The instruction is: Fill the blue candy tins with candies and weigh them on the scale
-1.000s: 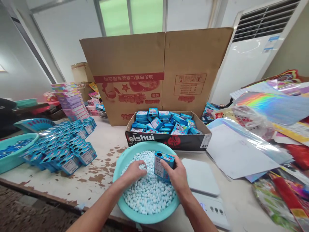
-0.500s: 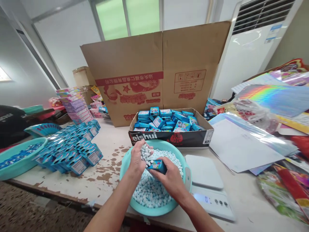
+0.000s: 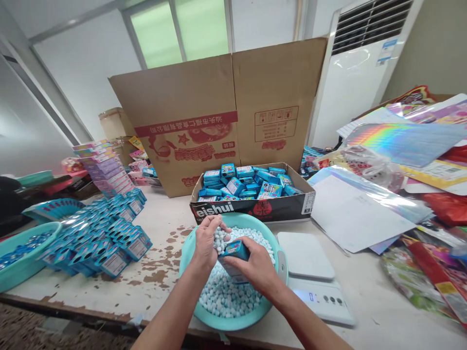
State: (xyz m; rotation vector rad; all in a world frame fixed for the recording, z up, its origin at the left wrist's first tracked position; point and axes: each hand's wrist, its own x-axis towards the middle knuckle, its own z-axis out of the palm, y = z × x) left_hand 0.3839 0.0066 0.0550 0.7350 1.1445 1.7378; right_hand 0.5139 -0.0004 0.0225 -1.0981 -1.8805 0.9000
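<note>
A turquoise basin (image 3: 233, 323) full of small white and pale blue candies (image 3: 228, 296) stands at the table's front edge. Above it my left hand (image 3: 207, 241) is cupped round a heap of candies (image 3: 219, 240). Beside it my right hand (image 3: 255, 262) grips a small blue box (image 3: 236, 249), whose near end touches the candies in my left palm. The box's opening is hard to make out. Right of the basin sits a white scale (image 3: 306, 255) with a lit display reading 0.
Behind the basin, a low carton (image 3: 251, 212) holds many blue boxes, backed by a large cardboard box (image 3: 204, 97). Rows of blue boxes (image 3: 115, 262) and another turquoise basin (image 3: 32, 270) stand left. White sheets (image 3: 365, 214) and wrappers (image 3: 419, 277) lie right.
The blue box has turned more upright in my right hand, showing more of its side. My left hand still cups candies. The whole view has shifted slightly.
</note>
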